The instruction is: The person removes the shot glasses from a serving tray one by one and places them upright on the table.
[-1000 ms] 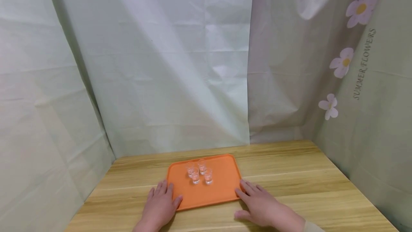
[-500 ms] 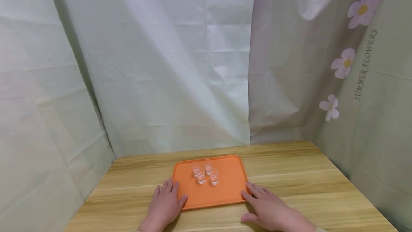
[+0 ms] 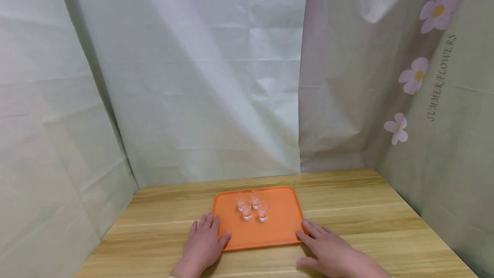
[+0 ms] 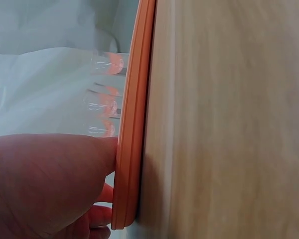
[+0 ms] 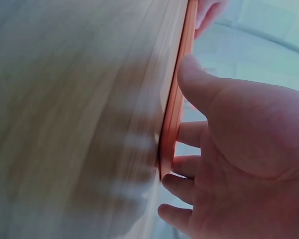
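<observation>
An orange rectangular tray (image 3: 281,231) lies flat on the table, its rim seen edge-on in both wrist views. Several small clear shot glasses (image 3: 263,212) stand upright in a group on its back left part. My left hand (image 3: 203,243) is at the tray's left side, fingers extended along the edge and thumb over the front left corner. At the front right corner, my right hand (image 3: 329,248) touches the rim with outstretched fingers, the thumb spread apart toward me. The right wrist view shows the right palm (image 5: 249,139) beside the rim.
The wood-grain table (image 3: 347,196) reaches back to a pale hanging cloth (image 3: 216,98). More cloth encloses the left and right sides, with printed flowers (image 3: 413,75) and lettering on the right.
The tray has slid to the right across the table, carrying the shot glasses along. Both hands have moved right with it, keeping their places at its sides.
</observation>
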The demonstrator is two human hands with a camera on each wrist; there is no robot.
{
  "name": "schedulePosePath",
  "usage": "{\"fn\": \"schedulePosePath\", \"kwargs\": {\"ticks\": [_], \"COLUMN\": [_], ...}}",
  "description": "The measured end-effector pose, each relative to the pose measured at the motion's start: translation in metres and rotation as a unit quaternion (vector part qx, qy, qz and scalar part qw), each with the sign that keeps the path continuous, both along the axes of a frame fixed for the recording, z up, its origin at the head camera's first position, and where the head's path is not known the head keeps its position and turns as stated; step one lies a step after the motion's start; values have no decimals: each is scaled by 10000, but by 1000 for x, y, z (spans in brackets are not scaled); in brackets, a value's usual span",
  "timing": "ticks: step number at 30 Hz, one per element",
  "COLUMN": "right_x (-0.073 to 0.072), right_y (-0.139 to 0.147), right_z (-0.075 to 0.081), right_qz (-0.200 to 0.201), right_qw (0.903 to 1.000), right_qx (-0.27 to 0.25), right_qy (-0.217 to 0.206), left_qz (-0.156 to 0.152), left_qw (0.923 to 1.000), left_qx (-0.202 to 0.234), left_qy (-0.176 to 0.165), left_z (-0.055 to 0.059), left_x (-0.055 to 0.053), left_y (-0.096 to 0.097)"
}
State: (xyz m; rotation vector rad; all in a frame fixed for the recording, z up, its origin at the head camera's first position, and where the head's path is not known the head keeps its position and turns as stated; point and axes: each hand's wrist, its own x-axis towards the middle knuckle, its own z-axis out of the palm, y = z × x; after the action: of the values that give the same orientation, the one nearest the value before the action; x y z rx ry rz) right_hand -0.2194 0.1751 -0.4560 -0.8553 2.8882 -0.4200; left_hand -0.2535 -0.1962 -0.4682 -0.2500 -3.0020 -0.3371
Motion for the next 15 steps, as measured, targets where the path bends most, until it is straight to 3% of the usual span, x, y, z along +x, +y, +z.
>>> {"fn": "schedulePosePath", "kwargs": {"ticks": [15], "right_x": [1], "right_y": [12], "right_z": [3], "right_qz": [-265], "right_qw": [9985], "right_qx": [-70], "right_qy": [-483], "left_qz": [-165], "left_qw": [9997], "left_qx": [200], "left_qy": [25], "left_z": [0], "left_x": [0], "left_y": [7]}}
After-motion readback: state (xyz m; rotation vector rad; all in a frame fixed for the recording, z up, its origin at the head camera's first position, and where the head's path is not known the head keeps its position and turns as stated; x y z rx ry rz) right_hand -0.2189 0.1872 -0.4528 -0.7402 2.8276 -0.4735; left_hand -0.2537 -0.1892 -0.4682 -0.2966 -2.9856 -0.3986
